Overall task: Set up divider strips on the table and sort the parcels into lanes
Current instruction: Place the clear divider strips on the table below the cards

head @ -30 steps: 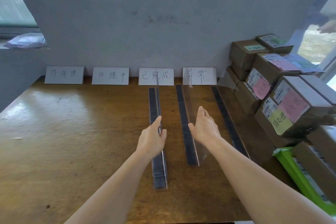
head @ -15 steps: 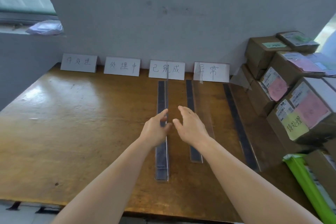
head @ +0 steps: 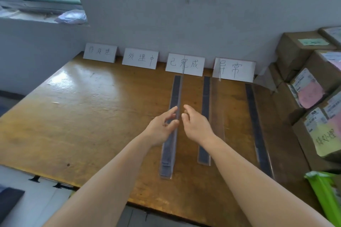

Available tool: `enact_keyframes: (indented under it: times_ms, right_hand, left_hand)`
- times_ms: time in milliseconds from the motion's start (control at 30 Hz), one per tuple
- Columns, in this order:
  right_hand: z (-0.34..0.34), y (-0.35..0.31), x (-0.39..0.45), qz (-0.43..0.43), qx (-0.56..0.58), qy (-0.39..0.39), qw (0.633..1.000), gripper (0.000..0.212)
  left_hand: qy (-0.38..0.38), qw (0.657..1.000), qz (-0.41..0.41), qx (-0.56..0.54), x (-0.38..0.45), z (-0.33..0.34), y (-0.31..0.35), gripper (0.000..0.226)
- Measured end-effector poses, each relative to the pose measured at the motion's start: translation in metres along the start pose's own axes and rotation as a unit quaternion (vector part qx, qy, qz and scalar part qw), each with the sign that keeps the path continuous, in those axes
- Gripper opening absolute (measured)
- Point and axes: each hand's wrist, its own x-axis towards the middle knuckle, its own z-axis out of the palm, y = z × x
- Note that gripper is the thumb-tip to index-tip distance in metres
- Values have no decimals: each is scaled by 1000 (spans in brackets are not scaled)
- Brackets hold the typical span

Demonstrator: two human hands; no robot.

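Three divider strips with dark bases and clear upright walls lie lengthwise on the wooden table (head: 83, 116). The left strip (head: 168, 155) looks like a stack of several. My left hand (head: 161, 128) pinches its clear wall between thumb and fingers. My right hand (head: 196, 126) hovers just right of that wall with loosely curled fingers; whether it touches is unclear. The middle strip (head: 205, 101) and the right strip (head: 257, 127) lie untouched. Brown parcels (head: 304, 86) with pink, yellow and green notes are stacked at the table's right end.
Four white lane cards (head: 140, 58) with handwritten characters lean against the back wall. A green bag (head: 326, 195) lies at the lower right below the parcels. A window sill with a plastic bag (head: 71, 17) is at the upper left. The table's front edge is near me.
My right hand left the middle strip and moved left to the left strip, beside my left hand. The view swung left and down.
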Motion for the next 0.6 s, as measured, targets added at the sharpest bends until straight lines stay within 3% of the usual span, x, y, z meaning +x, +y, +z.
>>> enact_keyframes:
  times_ms: [233, 467, 600]
  right_hand:
    - [2, -8, 0, 12, 25, -8, 1000, 55]
    - [3, -29, -4, -1, -34, 8, 999, 61]
    - [17, -45, -7, 21, -67, 19, 997, 67]
  left_hand:
    - [81, 992, 13, 99, 4, 1, 3, 58]
    - [156, 985, 46, 66, 4, -15, -5, 38]
    - [159, 985, 55, 39, -5, -34, -14, 40]
